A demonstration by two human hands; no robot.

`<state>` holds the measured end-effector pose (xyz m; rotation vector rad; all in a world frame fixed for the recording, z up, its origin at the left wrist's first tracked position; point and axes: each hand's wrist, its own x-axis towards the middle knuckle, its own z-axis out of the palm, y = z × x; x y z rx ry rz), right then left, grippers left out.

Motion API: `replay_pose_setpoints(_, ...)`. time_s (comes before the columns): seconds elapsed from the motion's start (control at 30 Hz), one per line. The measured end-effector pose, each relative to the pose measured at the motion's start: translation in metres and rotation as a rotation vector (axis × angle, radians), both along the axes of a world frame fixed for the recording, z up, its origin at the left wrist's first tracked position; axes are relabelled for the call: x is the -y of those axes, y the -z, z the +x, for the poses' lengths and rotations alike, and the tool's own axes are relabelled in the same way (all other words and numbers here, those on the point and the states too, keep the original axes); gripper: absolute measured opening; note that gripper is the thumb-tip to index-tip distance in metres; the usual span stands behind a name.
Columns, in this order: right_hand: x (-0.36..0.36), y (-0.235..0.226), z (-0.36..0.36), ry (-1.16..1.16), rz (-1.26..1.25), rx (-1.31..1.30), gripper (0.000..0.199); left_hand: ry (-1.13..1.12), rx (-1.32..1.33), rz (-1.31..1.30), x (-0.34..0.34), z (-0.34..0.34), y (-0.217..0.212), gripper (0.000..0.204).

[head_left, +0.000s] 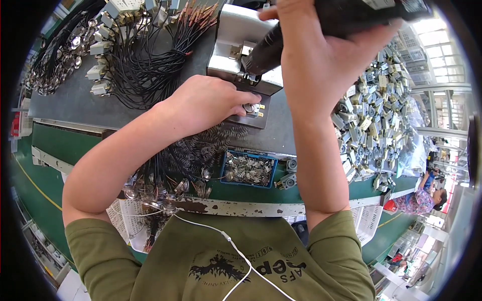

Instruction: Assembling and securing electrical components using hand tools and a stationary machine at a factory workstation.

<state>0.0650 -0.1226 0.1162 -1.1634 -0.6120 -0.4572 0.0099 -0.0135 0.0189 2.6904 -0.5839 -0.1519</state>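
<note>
My right hand (326, 60) is wrapped round a black electric screwdriver (266, 52), held slanting with its tip down at a bent metal fixture (233, 22). The tip meets a small metal part in that fixture; the contact itself is partly hidden. My left hand (211, 103) is closed, thumb and fingers on a small part with brass-coloured terminals (257, 109). That part lies at the fixture's flat base plate (258, 122), just nearer to me than the screwdriver tip. My fingers cover much of it.
Black wire bundles with pale connectors (100, 47) spread over the table at left. A heap of grey switch-like housings (374, 118) covers the right. Near the front edge are a blue tray (274, 173) of small metal pieces and loose springs (191, 155). Another person (422, 200) is far right.
</note>
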Motion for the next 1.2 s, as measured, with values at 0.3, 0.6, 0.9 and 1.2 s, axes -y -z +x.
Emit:
replay_pose_setpoints(0.3, 0.048, -0.011, -0.011, -0.072, -0.181, -0.237, 0.029, -0.04, 0.068, -0.115, 0.0, -0.008, 0.008, 0.035)
replay_pose_setpoints(0.6, 0.065, 0.011, -0.007, 0.024, -0.294, -0.229, 0.012, -0.053, -0.038, -0.06, -0.003, 0.0, -0.001, 0.035)
replay_pose_setpoints(0.9, 0.059, 0.018, -0.012, -0.03, -0.244, -0.231, 0.015, -0.039, -0.045, -0.064, -0.002, -0.001, 0.0, 0.032)
replay_pose_setpoints(1.2, 0.056, 0.024, -0.013, -0.054, -0.298, -0.15, 0.022, -0.021, 0.004, -0.032, -0.002, 0.001, 0.003, 0.032)
